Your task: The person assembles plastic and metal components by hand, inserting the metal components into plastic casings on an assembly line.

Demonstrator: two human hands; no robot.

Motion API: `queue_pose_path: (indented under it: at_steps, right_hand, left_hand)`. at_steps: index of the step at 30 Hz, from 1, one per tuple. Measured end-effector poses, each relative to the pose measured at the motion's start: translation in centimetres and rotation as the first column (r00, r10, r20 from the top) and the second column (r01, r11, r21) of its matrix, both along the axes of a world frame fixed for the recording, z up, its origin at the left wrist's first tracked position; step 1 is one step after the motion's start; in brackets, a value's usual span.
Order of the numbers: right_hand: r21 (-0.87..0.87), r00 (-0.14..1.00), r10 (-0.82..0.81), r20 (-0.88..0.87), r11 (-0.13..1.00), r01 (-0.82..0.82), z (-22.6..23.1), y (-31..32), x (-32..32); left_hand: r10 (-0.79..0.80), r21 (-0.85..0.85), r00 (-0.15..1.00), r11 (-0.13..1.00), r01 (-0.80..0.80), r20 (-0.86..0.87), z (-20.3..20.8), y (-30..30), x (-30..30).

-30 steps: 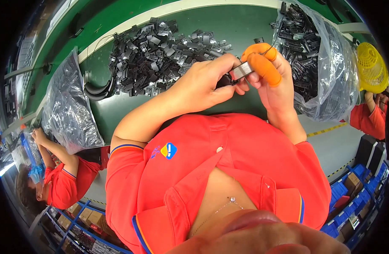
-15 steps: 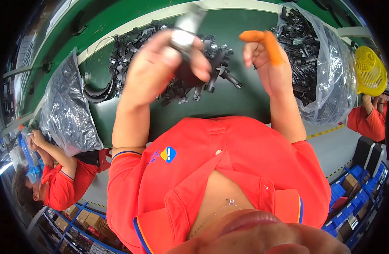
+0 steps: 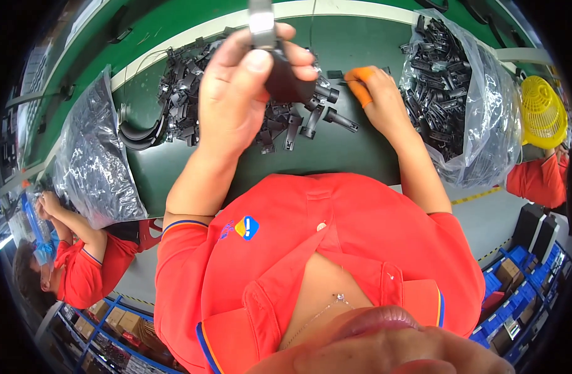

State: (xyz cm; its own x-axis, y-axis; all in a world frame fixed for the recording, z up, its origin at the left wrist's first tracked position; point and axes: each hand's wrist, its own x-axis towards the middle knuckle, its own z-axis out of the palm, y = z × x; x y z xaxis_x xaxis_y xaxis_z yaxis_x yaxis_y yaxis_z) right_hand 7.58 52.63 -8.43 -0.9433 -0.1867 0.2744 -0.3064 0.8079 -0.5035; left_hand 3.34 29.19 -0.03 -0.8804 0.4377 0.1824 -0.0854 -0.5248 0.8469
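Raised over the table, my left hand (image 3: 227,103) grips a black curved handle-like part (image 3: 287,81) with a shiny silver metal band (image 3: 262,26) at its top end. The thumb presses on the black body and the other fingers wrap behind it. My right hand (image 3: 382,100) is down at the table, two of its fingers in orange finger covers. Its fingers are bent together beside a small dark piece (image 3: 335,74); what they pinch, if anything, is hidden. A pile of small black clip-like parts (image 3: 185,87) lies behind and around my left hand.
An open clear bag (image 3: 495,118) full of black parts (image 3: 432,81) stands at right, near a yellow basket-like fan cover (image 3: 540,112). Another plastic bag (image 3: 99,162) lies at left, with black curved parts (image 3: 143,137) beside it. Co-workers in red sit on both sides.
My right hand has come down to the table, its fingers now bent beside the small dark pieces. My left hand has steadied, and the held part now points straight away from me.
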Motion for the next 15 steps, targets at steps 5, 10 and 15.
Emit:
queue_pose_path:
  at_steps: [5,10,15]
  right_hand:
    - [-0.52,0.962,-0.167,0.216,0.814,0.258,2.9,-0.8,1.7]
    - [-0.898,0.98,-0.035,0.197,0.396,0.194,8.0,-4.5,2.9]
    - [-0.952,0.994,0.097,0.047,0.305,0.015,8.2,-5.5,2.6]
  left_hand:
    - [0.01,-0.087,0.987,0.996,-0.024,-0.161,-1.0,1.5,0.9]
    - [-0.026,-0.16,0.982,0.987,-0.004,-0.19,-1.3,1.8,2.1]
    - [-0.027,-0.215,0.976,0.976,-0.02,-0.216,-1.4,1.7,2.6]
